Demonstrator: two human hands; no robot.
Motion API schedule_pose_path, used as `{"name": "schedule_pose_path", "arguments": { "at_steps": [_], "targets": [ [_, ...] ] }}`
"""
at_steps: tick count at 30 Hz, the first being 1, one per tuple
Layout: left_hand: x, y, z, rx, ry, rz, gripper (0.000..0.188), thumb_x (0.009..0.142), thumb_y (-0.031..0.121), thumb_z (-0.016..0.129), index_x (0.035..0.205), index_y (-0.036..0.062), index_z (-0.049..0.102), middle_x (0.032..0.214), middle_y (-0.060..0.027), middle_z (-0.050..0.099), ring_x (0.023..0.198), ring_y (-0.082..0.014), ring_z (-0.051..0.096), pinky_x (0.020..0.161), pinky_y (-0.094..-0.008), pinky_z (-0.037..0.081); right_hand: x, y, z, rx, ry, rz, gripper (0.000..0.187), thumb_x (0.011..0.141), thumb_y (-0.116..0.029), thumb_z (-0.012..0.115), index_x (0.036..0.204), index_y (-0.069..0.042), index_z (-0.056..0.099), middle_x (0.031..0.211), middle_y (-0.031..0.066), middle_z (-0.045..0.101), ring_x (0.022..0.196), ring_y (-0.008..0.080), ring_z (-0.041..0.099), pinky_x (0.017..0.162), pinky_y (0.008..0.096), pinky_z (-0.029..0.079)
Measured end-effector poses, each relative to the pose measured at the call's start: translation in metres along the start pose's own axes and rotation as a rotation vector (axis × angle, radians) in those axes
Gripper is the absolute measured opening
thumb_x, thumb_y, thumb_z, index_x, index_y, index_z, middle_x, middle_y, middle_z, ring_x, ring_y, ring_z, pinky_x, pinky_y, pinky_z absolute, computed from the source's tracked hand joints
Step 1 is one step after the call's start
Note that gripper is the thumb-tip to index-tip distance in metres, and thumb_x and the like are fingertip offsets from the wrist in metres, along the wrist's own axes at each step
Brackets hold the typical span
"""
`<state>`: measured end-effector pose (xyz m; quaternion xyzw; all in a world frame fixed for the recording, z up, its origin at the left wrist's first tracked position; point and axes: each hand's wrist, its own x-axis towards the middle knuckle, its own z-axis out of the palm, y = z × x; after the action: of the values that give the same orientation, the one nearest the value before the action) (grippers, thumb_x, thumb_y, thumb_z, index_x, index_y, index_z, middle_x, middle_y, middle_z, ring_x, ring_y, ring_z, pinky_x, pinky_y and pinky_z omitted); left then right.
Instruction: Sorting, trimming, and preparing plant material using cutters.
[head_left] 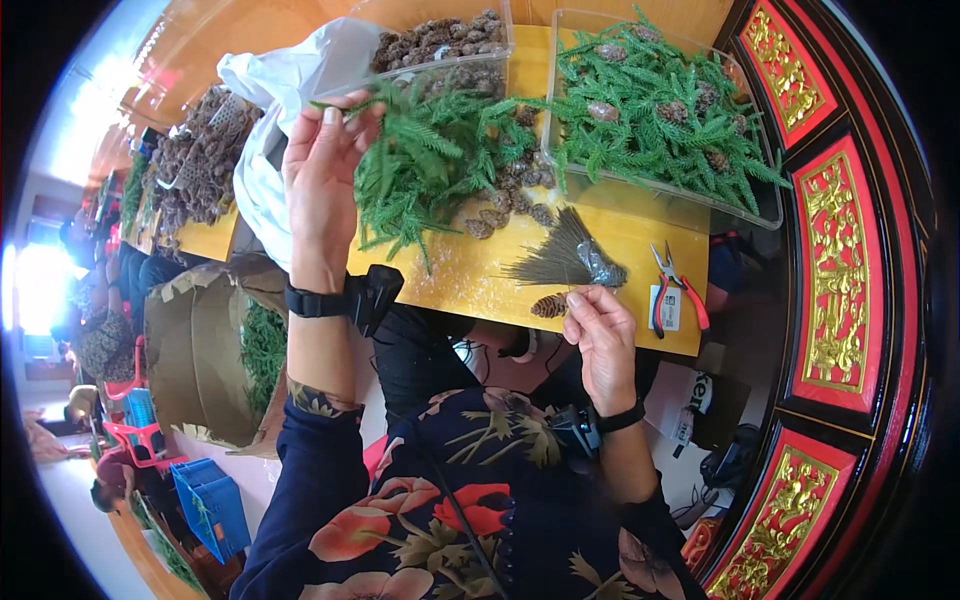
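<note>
My left hand [322,160] is raised over the left part of the yellow table, its thumb and fingers pinching a green artificial pine sprig [415,135], partly blurred. Beneath it spreads a heap of similar sprigs [395,205]. Close to the table's front edge, my right hand [603,335] grips a small brown pine cone [549,306] by one end between thumb and fingers. Just beyond that cone lies a fanned bundle of thin brown wires or stems [560,250], wrapped at one end. Pliers with red-and-black handles [682,285] rest to its right on a white label.
A clear bin [655,190] of sprigs with cones stands at the back right; another clear bin [440,62] holds cones. Loose cones [490,218] lie between. A white plastic bag [268,165] and cardboard box [200,340] are at left. Carved red-and-gold panels [838,270] line the right.
</note>
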<state>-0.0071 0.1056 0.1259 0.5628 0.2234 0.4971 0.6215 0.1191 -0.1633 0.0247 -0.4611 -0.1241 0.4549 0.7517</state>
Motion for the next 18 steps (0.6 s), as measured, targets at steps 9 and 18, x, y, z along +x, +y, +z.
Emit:
{"name": "schedule_pose_path", "arguments": {
  "at_steps": [9, 18],
  "targets": [
    [-0.047, -0.014, -0.007, -0.766, -0.321, -0.338, 0.017, 0.101, 0.018, 0.042, 0.100, 0.0046, 0.052, 0.107, -0.0119, 0.058, 0.119, -0.0339, 0.051, 0.108, -0.0493, 0.039, -0.002, 0.001, -0.003, -0.002, -0.030, 0.001, 0.008, 0.093, -0.008, 0.059, 0.097, -0.001, 0.060, 0.079, -0.0011, 0.054, 0.064, 0.0067, 0.047, 0.058, 0.0197, 0.037],
    [-0.112, -0.032, 0.027, -0.864, -0.317, -0.567, 0.017, 0.100, 0.020, 0.045, 0.096, 0.0047, 0.050, 0.098, -0.0096, 0.053, 0.108, -0.0301, 0.055, 0.105, -0.0488, 0.041, -0.002, -0.006, 0.010, -0.037, -0.148, -0.100, 0.008, 0.093, -0.007, 0.059, 0.096, 0.000, 0.062, 0.085, 0.0025, 0.059, 0.067, 0.0074, 0.048, 0.063, 0.0218, 0.041]
  ]
}}
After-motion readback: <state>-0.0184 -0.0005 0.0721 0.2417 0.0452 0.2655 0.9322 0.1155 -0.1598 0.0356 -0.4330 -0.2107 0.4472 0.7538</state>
